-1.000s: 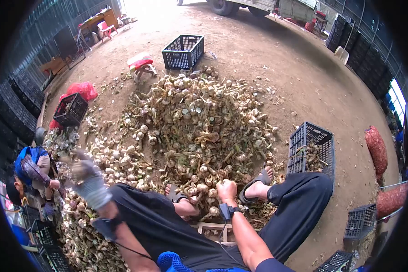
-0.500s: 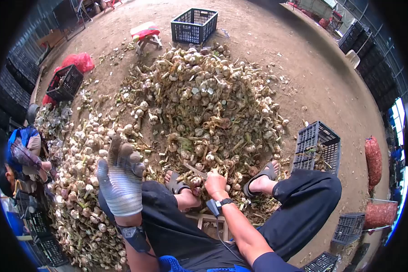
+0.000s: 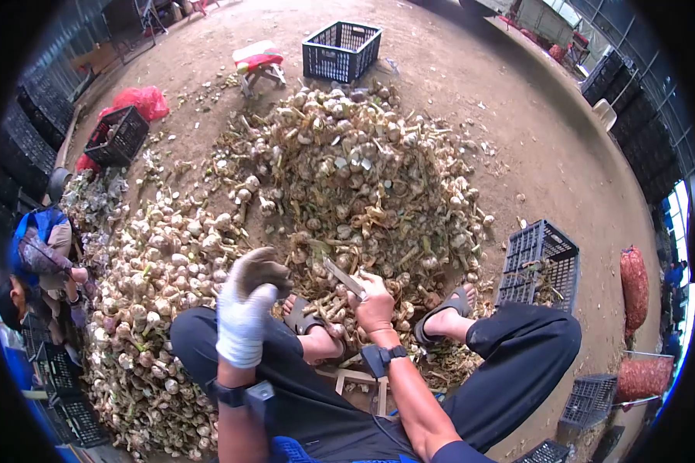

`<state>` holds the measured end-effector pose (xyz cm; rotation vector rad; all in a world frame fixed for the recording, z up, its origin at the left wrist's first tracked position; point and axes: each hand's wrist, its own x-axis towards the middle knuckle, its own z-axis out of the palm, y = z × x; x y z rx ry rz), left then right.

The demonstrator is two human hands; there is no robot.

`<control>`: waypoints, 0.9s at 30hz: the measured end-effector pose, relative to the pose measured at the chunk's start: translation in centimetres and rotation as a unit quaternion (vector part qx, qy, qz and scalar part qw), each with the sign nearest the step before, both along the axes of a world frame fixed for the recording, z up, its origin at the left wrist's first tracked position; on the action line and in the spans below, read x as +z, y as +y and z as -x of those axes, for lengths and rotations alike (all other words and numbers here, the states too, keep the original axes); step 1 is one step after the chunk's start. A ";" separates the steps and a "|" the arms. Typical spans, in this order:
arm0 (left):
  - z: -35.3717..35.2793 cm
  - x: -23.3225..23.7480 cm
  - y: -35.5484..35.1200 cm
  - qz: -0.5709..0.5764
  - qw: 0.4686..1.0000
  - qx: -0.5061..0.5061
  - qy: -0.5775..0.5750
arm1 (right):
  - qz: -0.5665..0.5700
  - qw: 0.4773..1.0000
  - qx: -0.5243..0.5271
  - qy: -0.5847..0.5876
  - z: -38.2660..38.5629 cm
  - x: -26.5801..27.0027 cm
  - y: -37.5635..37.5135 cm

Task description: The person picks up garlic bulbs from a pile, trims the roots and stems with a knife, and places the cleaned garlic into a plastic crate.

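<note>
My left hand [image 3: 249,305], in a white and grey glove with a dirty palm side, is raised over my left knee. Its fingers are bent but apart, with nothing between them. Bare fingers of my right hand [image 3: 374,302] wrap round a knife [image 3: 343,276] with a flat blade that points up and left. This hand is between my two sandalled feet, just above the garlic bulbs. A large heap of garlic with stalks [image 3: 363,177] rises in front of me. Loose garlic bulbs [image 3: 150,309] spread over the ground to my left.
A black crate [image 3: 341,51] and a small stool [image 3: 258,63] stand beyond the heap. Another crate [image 3: 539,266] is by my right foot. A co-worker [image 3: 42,251] crouches at the far left. Filled red net sacks [image 3: 635,293] are at the right.
My left hand has moved right and its outstretched fingers have bent. My right hand has lifted slightly with the knife, whose blade is higher now. The view has shifted a little.
</note>
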<state>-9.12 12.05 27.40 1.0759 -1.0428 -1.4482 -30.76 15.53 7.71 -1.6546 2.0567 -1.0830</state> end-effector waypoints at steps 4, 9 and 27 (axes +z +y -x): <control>1.9 -2.8 -0.2 0.154 0.944 -0.049 -0.287 | 0.108 0.992 0.054 -0.041 -0.4 7.9 -0.8; 4.0 -5.5 -0.5 0.111 0.917 -0.192 -0.331 | 0.177 0.974 0.107 -0.091 -1.6 15.2 0.7; 5.1 -1.5 1.5 0.098 0.957 -0.230 -0.146 | 0.229 0.960 0.145 0.063 1.5 15.3 2.3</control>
